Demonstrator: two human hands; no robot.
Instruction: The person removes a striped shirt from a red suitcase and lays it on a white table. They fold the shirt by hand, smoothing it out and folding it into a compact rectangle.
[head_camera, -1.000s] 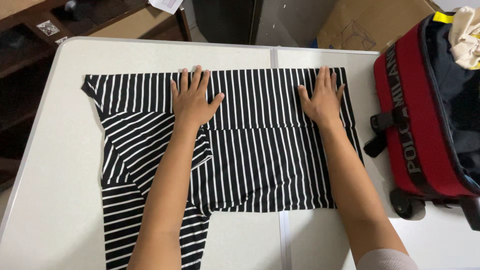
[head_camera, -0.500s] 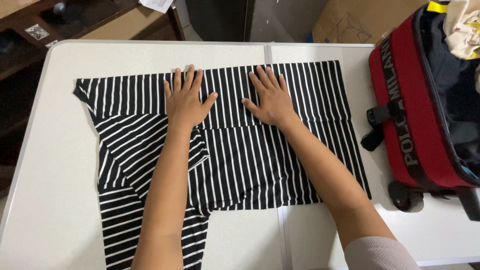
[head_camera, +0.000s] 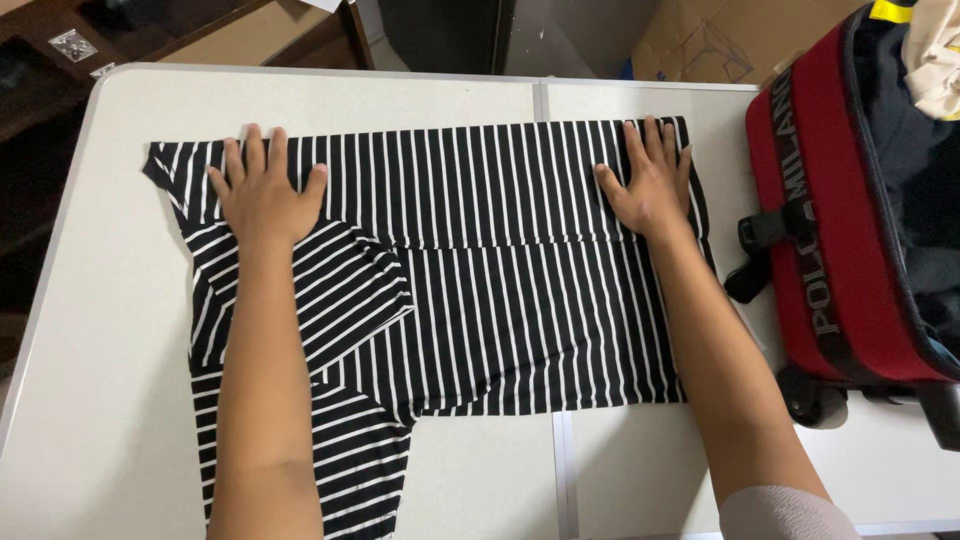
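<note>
While flat, hands on striped shirt

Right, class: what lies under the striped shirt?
The white folding table lies under the striped shirt, showing all around it. Both hands, left and right, press flat on top. Anything beneath the cloth is hidden.

Pretty cramped spot. Most of the view is taken up by a white folding table with a pale metal rim and a seam running near to far down its middle, so it's split into 2 halves. Dark brown wooden furniture is seen past the far left corner, with a small metal fitting on it. A dark panel stands behind the far edge, and a flattened cardboard box is leaned up at the far right. Everything is lit evenly from above, with only soft shadows.
</note>
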